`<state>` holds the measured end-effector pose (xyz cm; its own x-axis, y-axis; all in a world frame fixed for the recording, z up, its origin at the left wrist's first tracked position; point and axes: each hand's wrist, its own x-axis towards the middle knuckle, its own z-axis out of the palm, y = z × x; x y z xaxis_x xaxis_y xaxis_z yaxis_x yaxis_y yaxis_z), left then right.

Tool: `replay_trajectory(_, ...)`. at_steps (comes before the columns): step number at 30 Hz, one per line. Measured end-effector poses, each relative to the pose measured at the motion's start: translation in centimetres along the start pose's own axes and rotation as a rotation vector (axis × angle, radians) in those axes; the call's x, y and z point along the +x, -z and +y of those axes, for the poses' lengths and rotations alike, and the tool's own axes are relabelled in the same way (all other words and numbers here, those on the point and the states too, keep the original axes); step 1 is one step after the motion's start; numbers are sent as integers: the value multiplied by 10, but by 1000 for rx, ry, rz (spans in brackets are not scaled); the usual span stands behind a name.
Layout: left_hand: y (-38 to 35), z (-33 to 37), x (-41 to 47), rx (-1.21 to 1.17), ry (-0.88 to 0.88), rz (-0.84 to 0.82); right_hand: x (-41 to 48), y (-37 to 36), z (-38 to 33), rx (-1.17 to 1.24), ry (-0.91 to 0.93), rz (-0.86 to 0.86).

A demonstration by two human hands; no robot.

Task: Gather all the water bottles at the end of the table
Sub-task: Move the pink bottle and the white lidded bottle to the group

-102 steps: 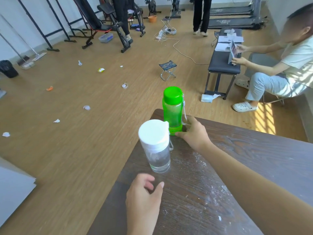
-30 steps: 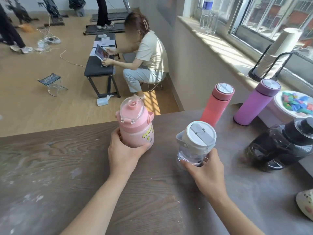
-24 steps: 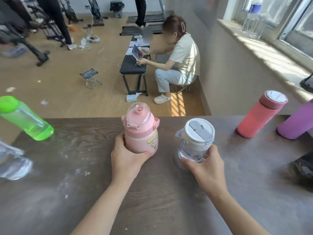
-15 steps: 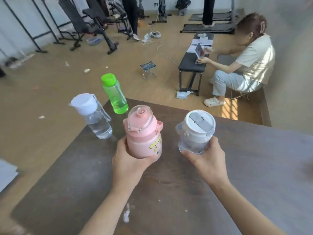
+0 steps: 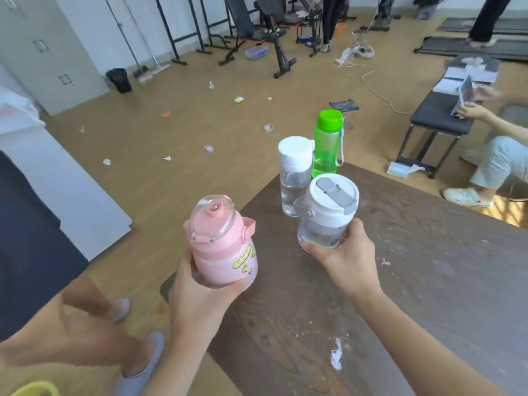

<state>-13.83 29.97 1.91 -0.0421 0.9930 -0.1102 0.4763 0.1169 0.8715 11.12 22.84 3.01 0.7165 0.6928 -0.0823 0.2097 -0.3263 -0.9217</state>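
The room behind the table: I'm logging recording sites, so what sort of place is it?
Probably a gym or fitness room: a weight bench and metal racks stand on the wood floor, with treadmill-like mats at the far right.

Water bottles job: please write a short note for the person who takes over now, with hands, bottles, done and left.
Left hand: holds the pink bottle in the air, over the table's near-left edge.
Right hand: holds the clear bottle with the grey-and-white lid above the table.
Done: the green bottle and the white-capped clear bottle stand upright, close together, at the far end of the table.
Left: set both held bottles down beside those two. Any other bottles are out of view.
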Motion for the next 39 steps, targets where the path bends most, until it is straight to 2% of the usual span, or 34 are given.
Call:
replay_trajectory(6,25,-30,15,-79,22,26,0,-56,-12,-29,30,-98)
replay_trajectory(13,27,-45,6,-200,22,-21,10,-98,-19,-76,73,-159)
replay_trajectory(18,21,-48,5,-213,1,-59,15,-106,-19,-92,74,-157)
replay_trajectory(33,9,-51,-2,-261,2,-30,13,-109,-4,-83,57,-155)
replay_trajectory(39,10,-52,-7,-173,-48,-56,14,-108,-2,-63,43,-204)
